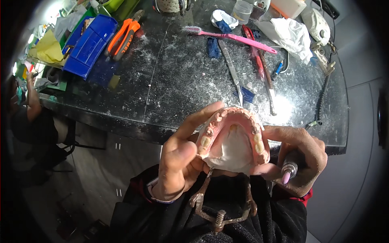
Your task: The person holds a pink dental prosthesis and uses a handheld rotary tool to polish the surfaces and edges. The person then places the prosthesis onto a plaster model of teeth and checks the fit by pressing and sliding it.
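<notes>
My left hand (pixel 179 162) grips the left side of a horseshoe-shaped dental cast (pixel 259 141) with pink gum, cream teeth and a white plaster middle. My right hand (pixel 304 158) has its fingers curled round a rotary handpiece (pixel 289 168) with a pink tip pointing toward me, and also steadies the cast's right side. A rusty metal articulator frame (pixel 220 220) with a spring hangs below the cast, over my dark clothing. The cast is held at the bench's front edge, beside the lower end of a steel knife-like tool (pixel 229 65).
The dusty black bench (pixel 170 73) holds orange pliers (pixel 123 38), a blue box (pixel 88 46), a pink brush (pixel 235 37), red and brown tools (pixel 258 60), crumpled white cloth (pixel 287 38) and a coiled cord (pixel 324 97). A person's arm (pixel 33 99) is at far left.
</notes>
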{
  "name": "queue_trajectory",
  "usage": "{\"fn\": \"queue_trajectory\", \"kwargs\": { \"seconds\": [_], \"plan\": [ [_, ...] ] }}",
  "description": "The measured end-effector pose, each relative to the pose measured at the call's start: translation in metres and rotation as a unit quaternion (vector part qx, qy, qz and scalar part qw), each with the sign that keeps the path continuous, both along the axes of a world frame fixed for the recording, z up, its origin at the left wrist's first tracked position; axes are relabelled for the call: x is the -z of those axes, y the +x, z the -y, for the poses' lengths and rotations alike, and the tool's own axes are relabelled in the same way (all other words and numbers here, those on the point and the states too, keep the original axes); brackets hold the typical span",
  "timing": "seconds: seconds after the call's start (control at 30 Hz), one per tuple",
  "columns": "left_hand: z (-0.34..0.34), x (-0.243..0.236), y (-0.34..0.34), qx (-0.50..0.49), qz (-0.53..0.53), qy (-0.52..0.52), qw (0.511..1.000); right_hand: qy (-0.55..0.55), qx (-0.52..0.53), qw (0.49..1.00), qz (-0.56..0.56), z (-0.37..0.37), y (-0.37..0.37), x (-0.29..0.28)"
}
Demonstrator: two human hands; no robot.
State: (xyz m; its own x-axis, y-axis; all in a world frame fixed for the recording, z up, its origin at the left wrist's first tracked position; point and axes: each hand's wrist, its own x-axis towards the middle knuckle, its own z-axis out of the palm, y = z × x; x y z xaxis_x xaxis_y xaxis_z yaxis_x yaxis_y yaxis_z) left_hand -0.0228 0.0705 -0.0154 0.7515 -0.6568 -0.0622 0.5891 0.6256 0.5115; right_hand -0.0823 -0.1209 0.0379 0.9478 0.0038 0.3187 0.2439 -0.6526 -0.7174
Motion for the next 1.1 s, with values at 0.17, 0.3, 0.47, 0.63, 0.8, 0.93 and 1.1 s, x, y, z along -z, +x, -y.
{"fn": "queue_trajectory", "kwargs": {
  "seconds": [0.17, 0.3, 0.47, 0.63, 0.8, 0.93, 1.1],
  "plan": [
    [-0.008, -0.004, -0.001, 0.024, 0.019, 0.082, 0.996, 0.024, -0.007, 1.000, 0.006, -0.006, -0.001, 0.001],
    [-0.011, -0.004, -0.004, 0.019, 0.032, 0.076, 0.996, 0.032, -0.028, 0.999, -0.005, -0.008, -0.001, -0.003],
    [-0.010, -0.002, -0.006, 0.001, 0.023, 0.074, 0.997, 0.041, -0.013, 0.999, -0.031, -0.014, 0.000, -0.009],
    [-0.013, -0.004, -0.007, 0.010, 0.034, 0.080, 0.996, 0.045, 0.001, 0.996, -0.079, -0.014, 0.002, -0.018],
    [-0.014, -0.007, -0.008, 0.008, 0.029, 0.113, 0.993, 0.053, -0.019, 0.997, -0.047, -0.013, 0.002, -0.011],
    [-0.016, 0.000, -0.008, 0.006, 0.083, 0.060, 0.995, 0.056, -0.031, 0.998, -0.006, -0.013, 0.002, -0.006],
    [-0.016, -0.006, -0.012, -0.020, 0.109, 0.065, 0.992, 0.056, -0.038, 0.998, 0.016, -0.014, 0.000, -0.003]
  ]
}}
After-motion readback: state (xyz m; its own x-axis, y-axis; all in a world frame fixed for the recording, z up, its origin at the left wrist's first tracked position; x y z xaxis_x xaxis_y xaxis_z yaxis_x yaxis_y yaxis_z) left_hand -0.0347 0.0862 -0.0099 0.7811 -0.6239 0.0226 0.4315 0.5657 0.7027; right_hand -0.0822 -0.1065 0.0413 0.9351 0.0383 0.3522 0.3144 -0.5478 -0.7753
